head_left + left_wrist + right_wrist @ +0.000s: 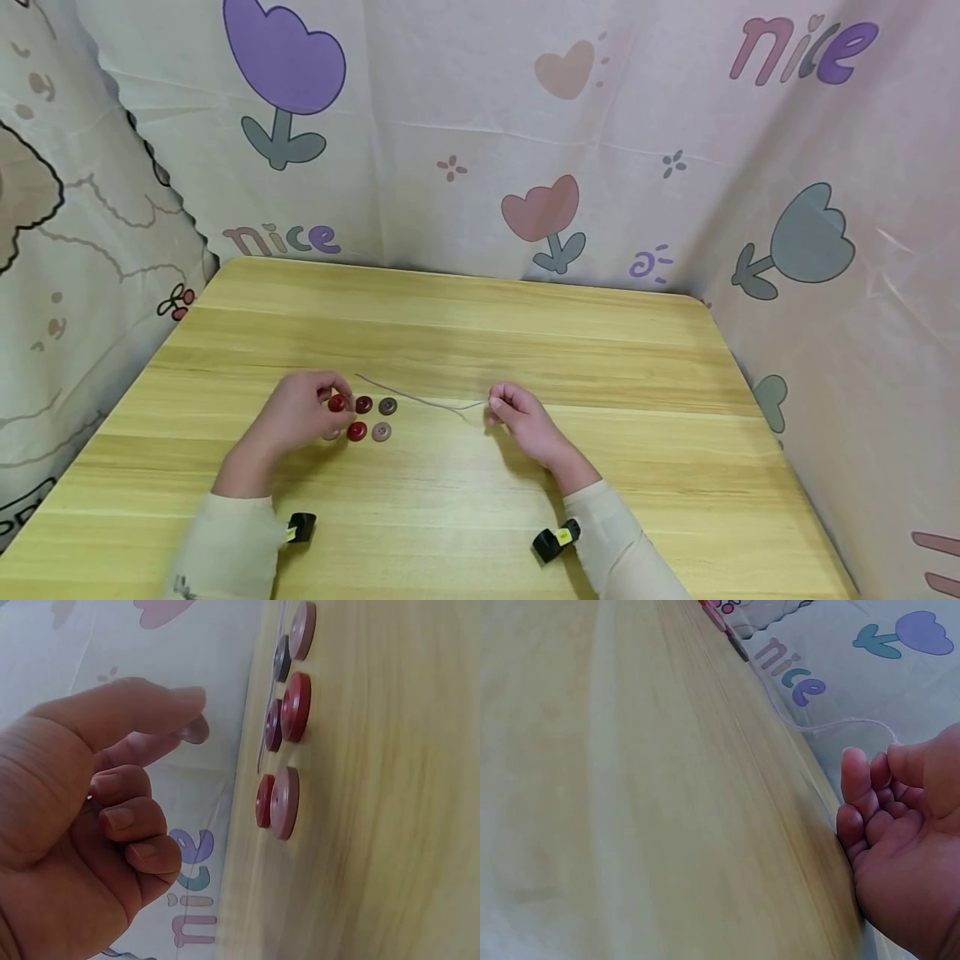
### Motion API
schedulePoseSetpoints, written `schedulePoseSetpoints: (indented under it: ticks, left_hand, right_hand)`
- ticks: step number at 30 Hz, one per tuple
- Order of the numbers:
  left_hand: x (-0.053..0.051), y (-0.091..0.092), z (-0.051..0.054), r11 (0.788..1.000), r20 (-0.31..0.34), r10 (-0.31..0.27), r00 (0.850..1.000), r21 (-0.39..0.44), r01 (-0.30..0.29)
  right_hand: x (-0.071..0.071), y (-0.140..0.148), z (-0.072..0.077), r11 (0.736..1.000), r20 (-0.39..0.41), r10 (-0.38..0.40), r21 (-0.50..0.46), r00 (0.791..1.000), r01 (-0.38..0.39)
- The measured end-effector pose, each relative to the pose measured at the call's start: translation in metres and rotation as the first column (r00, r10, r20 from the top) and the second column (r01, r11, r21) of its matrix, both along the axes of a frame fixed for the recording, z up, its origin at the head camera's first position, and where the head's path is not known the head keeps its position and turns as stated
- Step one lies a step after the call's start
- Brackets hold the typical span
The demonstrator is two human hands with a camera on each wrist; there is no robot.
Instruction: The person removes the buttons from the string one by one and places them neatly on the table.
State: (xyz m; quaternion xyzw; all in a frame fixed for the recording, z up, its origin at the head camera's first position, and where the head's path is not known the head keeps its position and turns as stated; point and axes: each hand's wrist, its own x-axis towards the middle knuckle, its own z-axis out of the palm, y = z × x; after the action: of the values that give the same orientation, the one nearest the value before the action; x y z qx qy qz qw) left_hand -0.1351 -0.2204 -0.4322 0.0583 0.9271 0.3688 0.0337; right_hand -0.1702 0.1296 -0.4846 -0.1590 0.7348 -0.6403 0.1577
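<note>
Between thumb and index finger my left hand point(296, 410) pinches a small greyish-brown button point(196, 730), raised above the table in the left wrist view. Under and beside that hand several buttons lie in two rows: a red button point(337, 403), a dark red button point(363, 405) and a dark grey button point(387, 406) behind; a pink button point(332, 434), another red button point(357, 431) and another pink button point(381, 432) in front. My right hand point(527, 422) pinches one end of a thin pale string point(420, 398), which runs left along the table behind the buttons.
The wooden table point(450, 517) reaches back to a printed curtain point(420, 108), which also hangs along both sides. A black wrist camera point(302, 527) sits at the left sleeve, and a second black camera point(553, 542) at the right sleeve.
</note>
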Motion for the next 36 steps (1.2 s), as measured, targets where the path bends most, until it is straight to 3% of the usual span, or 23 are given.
schedulePoseSetpoints:
  ticks: [16, 23, 32, 36]
  left_hand:
    - [0.013, 0.021, 0.003, 0.986, 0.080, -0.157, 0.984, -0.050, 0.161]
    - [0.015, 0.026, 0.001, 0.983, 0.130, -0.164, 0.978, -0.058, 0.173]
    - [0.016, 0.033, -0.005, 0.968, 0.084, -0.241, 0.967, -0.053, 0.246]
    - [0.017, 0.035, -0.009, 0.969, 0.091, -0.243, 0.966, -0.034, 0.247]
  right_hand:
    - [-0.002, 0.002, -0.003, 1.000, -0.003, 0.002, 0.000, 1.000, -0.002]
    - [-0.001, 0.001, -0.002, 1.000, -0.012, 0.007, 0.002, 1.000, -0.007]
    - [-0.001, 0.001, 0.000, 1.000, -0.010, 0.017, 0.003, 1.000, -0.017]
    - [-0.001, 0.002, 0.000, 1.000, -0.010, 0.023, -0.002, 1.000, -0.023]
